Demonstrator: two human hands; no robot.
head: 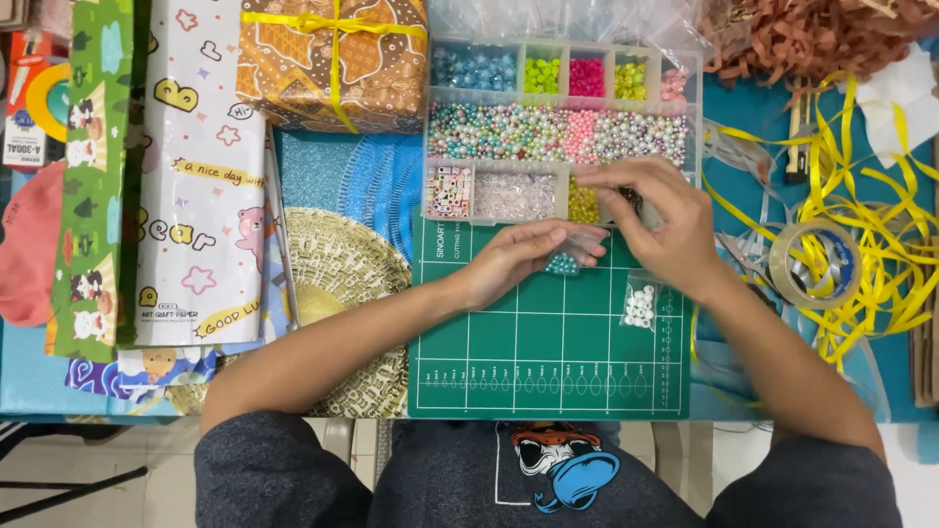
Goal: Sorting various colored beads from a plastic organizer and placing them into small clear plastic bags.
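Both forearms reach in from the near edge and meet over the far part of a green cutting mat [548,332] on the counter [763,127].

The left hand [509,262] lies low over the mat, palm turned partly up, its fingers curled loosely around a small clear bag [572,249] that holds a few blue-green beads. The bag sits between the fingertips of this hand and the right hand, just near of the bead box.

The right hand [665,225] arches above it with the wrist bent, thumb and forefinger drawn close together at the near edge of the bead organiser box [562,127], by its yellow compartment. Whether those fingers pinch a bead or the bag's rim cannot be told.

A second little clear bag of white beads [640,305] lies on the mat just near the right hand, apart from it.

Left of the mat sit a gold woven mat [342,284] and rolls of printed wrapping paper [201,176]; a wrapped gift with yellow ribbon [333,59] stands far left of the box. To the right lie a tape roll [812,262] and loose yellow ribbon [880,244].
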